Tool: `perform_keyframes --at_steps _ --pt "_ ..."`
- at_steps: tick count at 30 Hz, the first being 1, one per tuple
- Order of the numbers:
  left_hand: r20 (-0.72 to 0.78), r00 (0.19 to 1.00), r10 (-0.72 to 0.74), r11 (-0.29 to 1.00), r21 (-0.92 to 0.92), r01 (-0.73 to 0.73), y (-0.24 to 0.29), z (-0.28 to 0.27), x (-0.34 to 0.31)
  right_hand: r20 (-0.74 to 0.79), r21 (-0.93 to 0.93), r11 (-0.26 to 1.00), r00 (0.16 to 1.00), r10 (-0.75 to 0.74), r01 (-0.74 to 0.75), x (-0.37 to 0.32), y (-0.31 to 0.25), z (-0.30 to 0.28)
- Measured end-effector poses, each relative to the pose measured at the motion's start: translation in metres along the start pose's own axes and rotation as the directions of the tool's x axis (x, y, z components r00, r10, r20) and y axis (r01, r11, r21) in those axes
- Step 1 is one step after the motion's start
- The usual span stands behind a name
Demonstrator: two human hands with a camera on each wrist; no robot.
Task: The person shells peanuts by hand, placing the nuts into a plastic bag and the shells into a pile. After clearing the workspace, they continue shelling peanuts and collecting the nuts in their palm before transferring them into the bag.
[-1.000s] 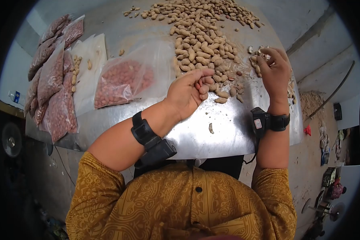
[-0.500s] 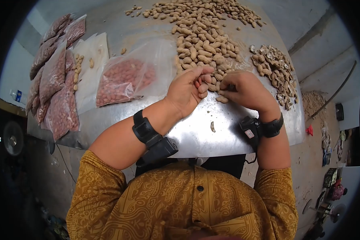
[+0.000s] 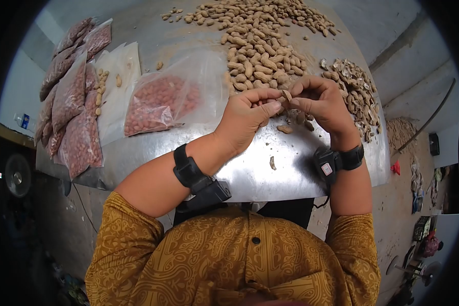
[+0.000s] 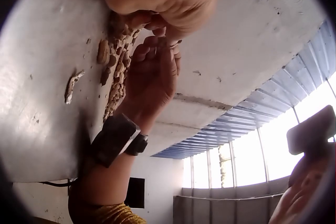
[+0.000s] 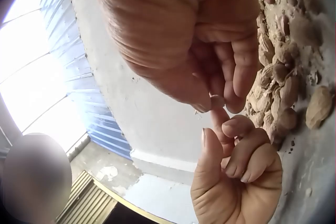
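Both hands meet over the near end of the peanut pile in the head view. My right hand (image 3: 325,105) pinches a peanut (image 3: 286,95) between thumb and forefinger. From the other side, my left hand (image 3: 246,116) reaches its forefinger to that peanut. In the right wrist view, the left thumb stands apart from the forefinger and the other fingers are curled toward the palm. Reddish kernels showed under those curled fingers in the earlier frames; now the fingers hide them. Unshelled peanuts (image 3: 262,64) lie just beyond the hands.
A heap of broken shells (image 3: 359,92) lies right of the hands on the metal table (image 3: 239,176). To the left is a clear bag of red kernels (image 3: 155,104), then flat empty bags (image 3: 118,102) and several filled bags (image 3: 69,109). A shell scrap (image 3: 273,163) sits near the front edge.
My right hand came from the shell heap to the pile, then to the left hand with a peanut. The left hand turned slightly and its thumb and forefinger reached toward it.
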State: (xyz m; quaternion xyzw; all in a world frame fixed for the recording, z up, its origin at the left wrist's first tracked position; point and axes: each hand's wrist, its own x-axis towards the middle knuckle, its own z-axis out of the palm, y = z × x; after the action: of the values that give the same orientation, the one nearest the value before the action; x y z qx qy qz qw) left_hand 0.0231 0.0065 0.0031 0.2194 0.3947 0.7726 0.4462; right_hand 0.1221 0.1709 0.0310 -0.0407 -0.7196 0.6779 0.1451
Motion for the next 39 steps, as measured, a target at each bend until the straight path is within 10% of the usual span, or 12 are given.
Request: perform_keyframes --at_steps 8,13,15,17,23,31,34,39 --pt "-0.009 0.996 0.092 0.988 0.128 -0.090 -0.001 0.001 -0.001 -0.014 0.154 0.986 0.998 0.060 -0.057 0.000 -0.001 0.009" --pt "-0.025 0.997 0.073 0.989 0.130 -0.070 -0.003 -0.005 0.000 -0.258 -0.181 0.978 0.954 -0.149 0.104 0.000 -0.006 -0.016" --pt "-0.021 0.999 0.036 0.994 0.109 -0.034 -0.004 -0.008 0.001 -0.478 -0.645 0.764 0.789 -0.386 -0.017 0.000 -0.006 -0.038" --pt "-0.028 0.999 0.041 0.991 0.127 -0.037 -0.004 -0.007 0.001 -0.299 -0.947 0.295 0.676 -0.673 -0.126 -0.004 -0.019 -0.050" --pt "-0.026 0.999 0.029 0.993 0.118 -0.025 -0.003 -0.009 0.001 -0.023 -0.812 0.582 0.999 0.047 -0.046 -0.016 -0.028 -0.023" --pt "-0.017 0.999 0.032 0.994 0.106 -0.030 -0.006 -0.010 0.002 0.259 -0.811 0.544 0.966 0.005 0.215 -0.005 -0.006 -0.007" --pt "-0.016 0.999 0.049 0.993 0.106 -0.047 -0.005 -0.010 0.001 -0.023 -0.392 0.913 0.993 0.116 -0.116 -0.006 -0.013 -0.002" --pt "0.043 0.983 0.179 0.952 0.245 -0.185 -0.003 -0.001 0.000 -0.009 0.232 0.972 0.999 -0.039 0.040 0.002 -0.002 0.009"
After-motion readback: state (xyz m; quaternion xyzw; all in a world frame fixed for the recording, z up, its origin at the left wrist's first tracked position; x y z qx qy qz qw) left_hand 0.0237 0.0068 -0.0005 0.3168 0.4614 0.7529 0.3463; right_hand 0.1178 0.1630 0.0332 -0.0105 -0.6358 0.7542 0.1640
